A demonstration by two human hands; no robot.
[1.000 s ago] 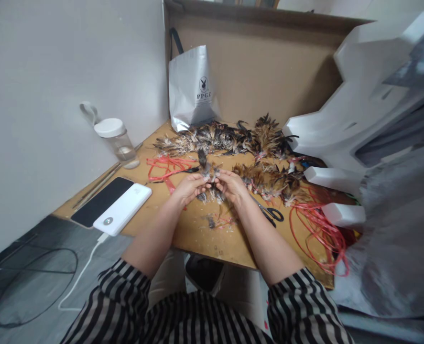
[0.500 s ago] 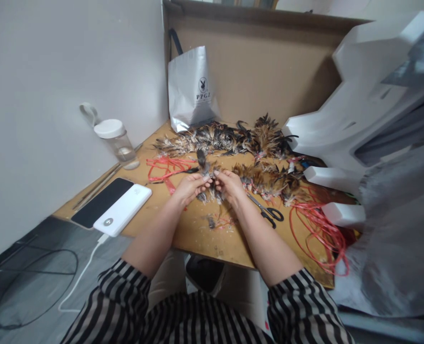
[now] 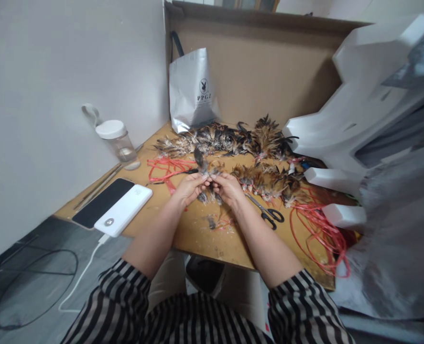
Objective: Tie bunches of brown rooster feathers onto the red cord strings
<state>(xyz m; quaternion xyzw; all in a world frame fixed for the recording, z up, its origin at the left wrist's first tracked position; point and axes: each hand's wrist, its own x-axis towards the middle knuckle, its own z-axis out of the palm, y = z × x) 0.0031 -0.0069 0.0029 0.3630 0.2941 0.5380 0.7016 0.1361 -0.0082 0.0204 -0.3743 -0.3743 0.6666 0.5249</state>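
Observation:
My left hand (image 3: 189, 188) and my right hand (image 3: 227, 188) meet over the middle of the wooden table (image 3: 197, 234), both pinched on a small bunch of brown and black feathers (image 3: 205, 168). The feather tips stick up above my fingers and more hang below them. A long row of feather bundles (image 3: 226, 138) lies behind my hands. A second heap of feathers (image 3: 269, 179) lies to the right of my right hand.
Black scissors (image 3: 269, 213) lie right of my right wrist. Red cord (image 3: 319, 229) is coiled at the right, more red cord (image 3: 165, 167) at the left. A white power bank (image 3: 123, 209), a phone (image 3: 99, 202), a lidded jar (image 3: 117, 139) and a silver bag (image 3: 192, 91) stand left and behind. White foam pieces (image 3: 344, 119) are at the right.
Both hands stay together on the feather bunch and shift slightly toward the left; the view has tilted a little.

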